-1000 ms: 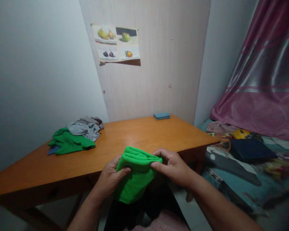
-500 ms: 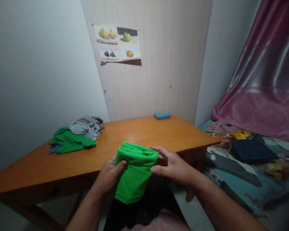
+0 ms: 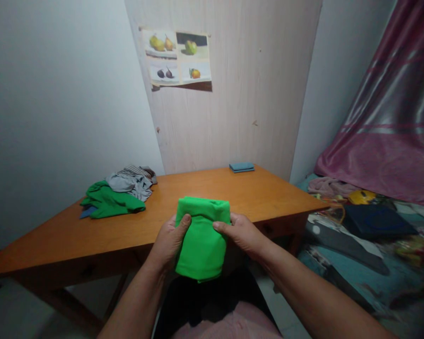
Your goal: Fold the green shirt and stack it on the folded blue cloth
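A bright green folded cloth point(image 3: 203, 245) is held up in front of me, just before the near edge of the wooden table point(image 3: 198, 183). My left hand point(image 3: 169, 240) grips its left side, thumb on the front face and fingers behind. On the opposite side my right hand point(image 3: 243, 233) grips it the same way, thumb pressed on the front. The fingers of both hands are mostly hidden behind the cloth. Its top edge is folded over, and the lower part hangs down above my lap. Whether it is a garment I cannot tell.
At the table's left lies a heap with a darker green cloth point(image 3: 113, 200) and grey and striped cloths point(image 3: 136, 181). A small folded blue-grey cloth point(image 3: 241, 167) rests at the back right. To the right, a bed point(image 3: 360, 273) bears a dark blue flat item point(image 3: 378, 220) and other things.
My right hand, looser at the cloth's right corner before, now grips its side with the thumb on the front. The cloth has risen slightly and faces me more squarely.
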The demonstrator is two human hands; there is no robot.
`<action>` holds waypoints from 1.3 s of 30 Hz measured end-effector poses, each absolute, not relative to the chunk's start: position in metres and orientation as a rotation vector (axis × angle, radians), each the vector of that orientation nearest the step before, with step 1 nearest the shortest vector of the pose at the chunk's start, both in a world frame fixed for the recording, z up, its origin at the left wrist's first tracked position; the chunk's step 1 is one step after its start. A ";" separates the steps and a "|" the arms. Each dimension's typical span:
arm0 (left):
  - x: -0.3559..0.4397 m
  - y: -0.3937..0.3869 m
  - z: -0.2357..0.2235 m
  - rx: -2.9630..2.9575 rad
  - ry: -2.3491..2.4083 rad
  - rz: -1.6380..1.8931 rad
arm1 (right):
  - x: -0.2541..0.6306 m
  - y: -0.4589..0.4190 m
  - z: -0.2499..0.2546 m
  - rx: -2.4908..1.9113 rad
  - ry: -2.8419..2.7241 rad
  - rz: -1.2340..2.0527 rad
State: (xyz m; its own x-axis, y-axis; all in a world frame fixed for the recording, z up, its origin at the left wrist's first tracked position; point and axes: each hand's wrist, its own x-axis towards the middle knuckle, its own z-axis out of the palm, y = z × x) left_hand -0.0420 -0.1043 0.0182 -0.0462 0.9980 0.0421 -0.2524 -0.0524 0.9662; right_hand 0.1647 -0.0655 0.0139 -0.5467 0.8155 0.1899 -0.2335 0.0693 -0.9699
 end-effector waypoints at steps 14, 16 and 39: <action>-0.037 -0.082 0.024 0.791 1.016 1.379 | 0.161 -0.048 0.001 -0.635 -1.532 1.609; -0.037 -0.077 0.023 0.755 0.997 1.380 | 0.160 -0.046 0.000 -0.646 -1.515 1.601; -0.051 -0.070 0.055 1.374 1.276 1.446 | 0.174 -0.049 -0.018 -0.894 -1.539 1.554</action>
